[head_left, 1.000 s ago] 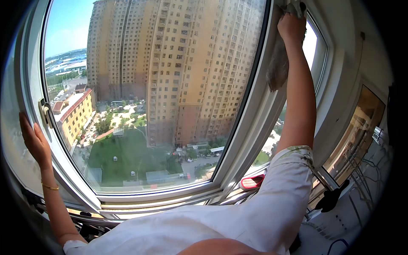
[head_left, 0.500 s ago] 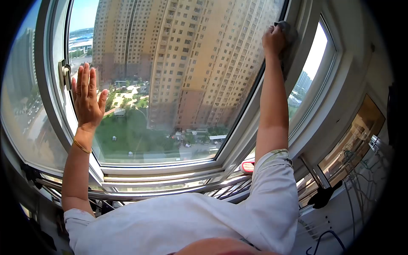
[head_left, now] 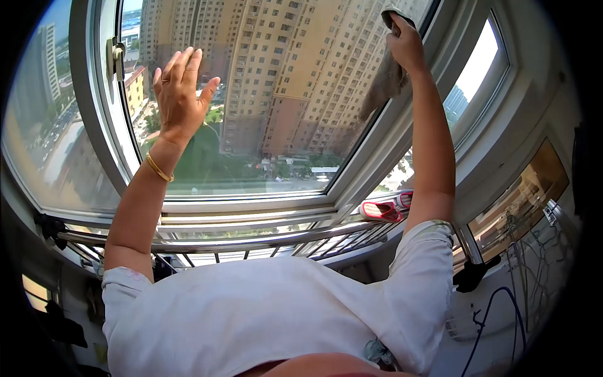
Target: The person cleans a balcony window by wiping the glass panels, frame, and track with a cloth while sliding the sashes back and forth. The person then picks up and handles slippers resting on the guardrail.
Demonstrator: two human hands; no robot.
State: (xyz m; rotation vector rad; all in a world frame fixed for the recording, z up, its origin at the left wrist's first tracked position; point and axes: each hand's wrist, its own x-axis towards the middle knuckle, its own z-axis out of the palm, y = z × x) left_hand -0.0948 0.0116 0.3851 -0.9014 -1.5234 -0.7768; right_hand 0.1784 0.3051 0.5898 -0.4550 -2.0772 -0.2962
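Clutching grey cloth [head_left: 385, 83], right hand [head_left: 406, 46] with fingers curled, left hand [head_left: 181, 103] with fingers spread before window [head_left: 270, 129]

A pale sill [head_left: 251, 212] runs crosswise, with a curved metal rail [head_left: 251, 244] just in front of it. Toward the right, two red-and-white shoes [head_left: 381, 212] sit side by side, one partly hidden; whether sill or rail bears them cannot be told.

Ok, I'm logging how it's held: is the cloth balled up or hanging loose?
Partly hanging loose: the right hand grips the cloth near its top, and a long end trails below.
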